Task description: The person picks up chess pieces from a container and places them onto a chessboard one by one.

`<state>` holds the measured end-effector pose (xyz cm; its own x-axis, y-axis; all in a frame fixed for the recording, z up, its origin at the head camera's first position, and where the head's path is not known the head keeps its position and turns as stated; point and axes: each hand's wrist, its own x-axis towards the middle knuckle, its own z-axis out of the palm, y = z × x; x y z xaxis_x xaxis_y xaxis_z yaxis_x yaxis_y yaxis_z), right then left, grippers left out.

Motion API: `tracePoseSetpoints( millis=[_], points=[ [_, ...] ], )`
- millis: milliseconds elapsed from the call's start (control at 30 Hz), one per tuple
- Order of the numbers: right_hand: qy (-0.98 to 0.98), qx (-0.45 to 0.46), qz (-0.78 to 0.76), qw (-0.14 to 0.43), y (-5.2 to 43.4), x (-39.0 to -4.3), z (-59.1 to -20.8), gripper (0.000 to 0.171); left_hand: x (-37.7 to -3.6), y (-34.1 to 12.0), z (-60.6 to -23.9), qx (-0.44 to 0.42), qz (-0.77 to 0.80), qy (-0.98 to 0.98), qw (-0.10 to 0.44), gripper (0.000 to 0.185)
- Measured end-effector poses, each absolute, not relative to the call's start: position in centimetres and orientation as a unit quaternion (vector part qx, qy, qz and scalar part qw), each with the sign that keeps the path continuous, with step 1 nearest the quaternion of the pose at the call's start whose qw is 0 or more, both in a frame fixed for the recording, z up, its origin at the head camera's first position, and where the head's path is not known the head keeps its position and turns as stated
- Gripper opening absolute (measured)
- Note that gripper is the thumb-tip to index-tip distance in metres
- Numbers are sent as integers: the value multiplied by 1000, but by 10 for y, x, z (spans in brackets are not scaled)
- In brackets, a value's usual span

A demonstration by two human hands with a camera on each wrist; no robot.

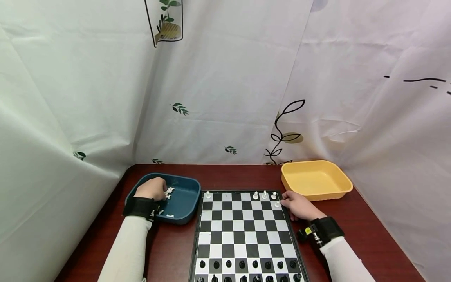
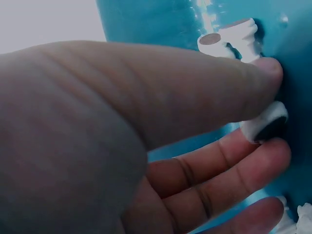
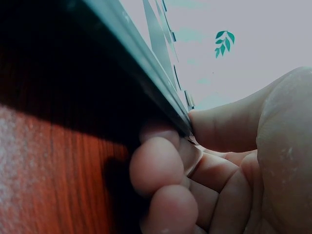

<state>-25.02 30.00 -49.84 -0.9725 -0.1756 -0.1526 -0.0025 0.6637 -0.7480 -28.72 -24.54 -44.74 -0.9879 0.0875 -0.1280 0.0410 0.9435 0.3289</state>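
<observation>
Inside the blue tray (image 1: 186, 201), my left hand (image 1: 151, 188) pinches a white chess piece (image 2: 252, 129) between thumb and fingers; its dark base shows in the left wrist view. Other white pieces (image 2: 241, 36) lie in the tray around the fingertips. At the far right corner of the chessboard (image 1: 238, 225), my right hand (image 1: 301, 206) grips the board's edge, thumb on top and fingers curled at the side and below. Close to that thumb stands a white pawn (image 1: 277, 204). Several white pieces (image 1: 264, 194) stand along the far row, one of them at its left end.
Black pieces (image 1: 242, 264) fill two rows at the board's near side. A yellow tray (image 1: 317, 178) sits at the back right of the dark red table (image 1: 174, 250). Behind the table hangs a white cloth (image 1: 225, 86) with printed leaves, also enclosing both sides.
</observation>
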Motion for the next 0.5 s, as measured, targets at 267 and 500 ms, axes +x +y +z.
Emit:
tracePoseSetpoints(
  millis=[267, 500],
  points=[
    [906, -47, -407, 111, 300, -250, -497, 15, -286, -247, -446, 25, 168, 982, 80, 47],
    [906, -50, -405, 109, 301, -251, -499, 15, -286, -248, -443, 24, 153, 985, 80, 41]
  ],
)
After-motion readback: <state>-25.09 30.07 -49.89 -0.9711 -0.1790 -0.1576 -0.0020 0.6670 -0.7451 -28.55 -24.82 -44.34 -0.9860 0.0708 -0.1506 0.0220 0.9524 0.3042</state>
